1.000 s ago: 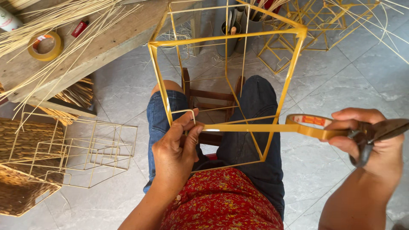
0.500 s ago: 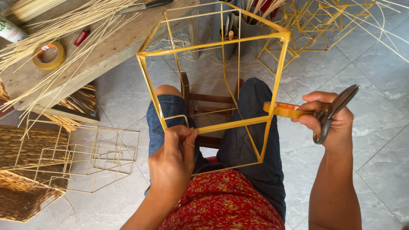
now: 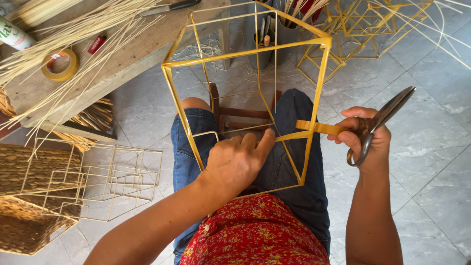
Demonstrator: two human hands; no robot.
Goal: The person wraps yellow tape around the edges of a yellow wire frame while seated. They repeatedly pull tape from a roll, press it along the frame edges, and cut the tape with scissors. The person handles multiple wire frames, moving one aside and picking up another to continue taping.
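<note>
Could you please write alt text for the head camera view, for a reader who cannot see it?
A seated person's left hand presses on a yellow-wrapped wire frame over their lap, while the right hand holds scissors and a yellow tape strip. A wooden bench stands left.
</note>
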